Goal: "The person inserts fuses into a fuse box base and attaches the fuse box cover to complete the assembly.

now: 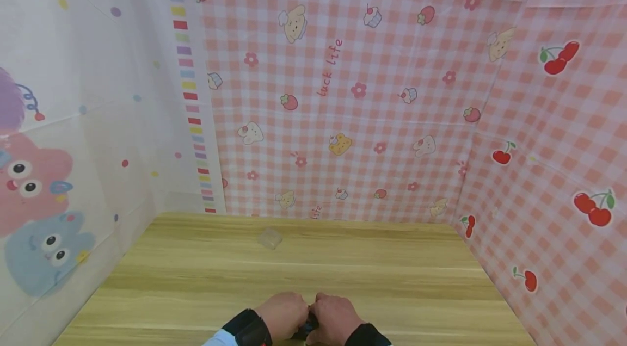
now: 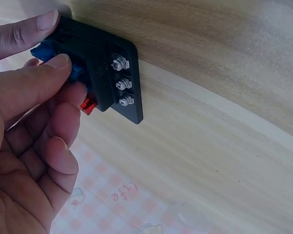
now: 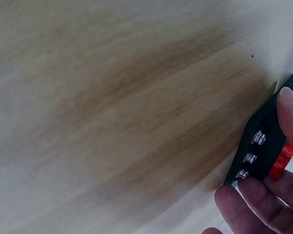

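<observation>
A black fuse block (image 1: 306,329) with silver screw terminals (image 2: 122,85) is between both hands near the table's front edge. In the left wrist view, blue blade fuses (image 2: 45,50) and a red one (image 2: 89,107) sit in its raised middle. My left hand (image 1: 285,314) pinches a blue fuse between thumb and forefinger, its other fingers curled below. My right hand (image 1: 338,317) grips the block, thumb on one side and fingers on the other, as the right wrist view shows. The red fuses (image 3: 282,161) stand beside those fingers. Whether the pinched fuse is fully seated is hidden.
A clear plastic cover (image 1: 270,238) lies on the wooden table (image 1: 392,270) toward the back left. Pink checked cloth (image 1: 343,117) stands behind and to the right, and a white printed sheet (image 1: 122,134) on the left.
</observation>
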A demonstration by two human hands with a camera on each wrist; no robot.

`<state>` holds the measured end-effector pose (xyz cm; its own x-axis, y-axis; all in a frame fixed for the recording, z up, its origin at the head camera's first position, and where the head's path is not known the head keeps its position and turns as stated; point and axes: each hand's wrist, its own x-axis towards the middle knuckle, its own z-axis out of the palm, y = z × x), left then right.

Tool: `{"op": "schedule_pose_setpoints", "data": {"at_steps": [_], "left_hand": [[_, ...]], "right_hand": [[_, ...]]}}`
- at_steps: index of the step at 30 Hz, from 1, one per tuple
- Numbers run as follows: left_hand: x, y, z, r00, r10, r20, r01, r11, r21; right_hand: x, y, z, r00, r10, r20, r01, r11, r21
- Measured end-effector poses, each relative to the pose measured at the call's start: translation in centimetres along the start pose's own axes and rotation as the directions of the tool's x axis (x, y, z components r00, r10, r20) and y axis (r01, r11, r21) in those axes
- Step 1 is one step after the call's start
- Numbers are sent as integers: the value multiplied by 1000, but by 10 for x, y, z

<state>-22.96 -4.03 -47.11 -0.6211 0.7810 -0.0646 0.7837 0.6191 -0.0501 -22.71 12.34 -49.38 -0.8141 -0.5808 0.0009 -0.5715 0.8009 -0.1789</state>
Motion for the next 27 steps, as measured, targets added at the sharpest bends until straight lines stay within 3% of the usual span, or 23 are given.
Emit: {"op": "schedule_pose_setpoints", "data": {"at_steps": [6,16,27], "left_hand": [[-1,0,-2,1000,13,-12,-13,1000,-5],[0,1,-2,998,-64,10,64,996,-67],[4,2,1,999,-32,-34,31,999,-23]], "right_hand": [[0,0,0,1000,-6,-6,6,1000,-11],[0,-1,-1,1000,-8,0,8,1000,-14],[-1,0,-1,1000,-15,-18,14,999,-41]]}}
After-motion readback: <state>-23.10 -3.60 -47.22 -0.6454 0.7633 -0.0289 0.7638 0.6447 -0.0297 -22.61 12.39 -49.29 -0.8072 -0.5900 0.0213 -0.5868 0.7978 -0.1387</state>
